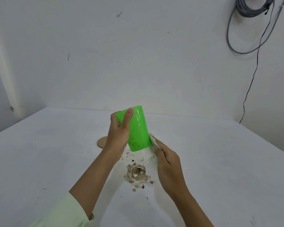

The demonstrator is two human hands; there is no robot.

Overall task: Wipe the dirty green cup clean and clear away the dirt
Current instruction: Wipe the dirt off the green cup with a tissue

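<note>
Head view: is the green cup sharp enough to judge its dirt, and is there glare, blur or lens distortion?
Head view: soft, even light, faint shadows; the green cup is sharp, with dark specks legible near its lower end and thin glare streaks on its side; the wipe in the right hand looks slightly smeared; the table edges bow from the wide angle.

Green cup (138,128) in left hand (120,131), right hand (168,166) with tissue (152,140) at its side, above dirt (137,175).
</note>
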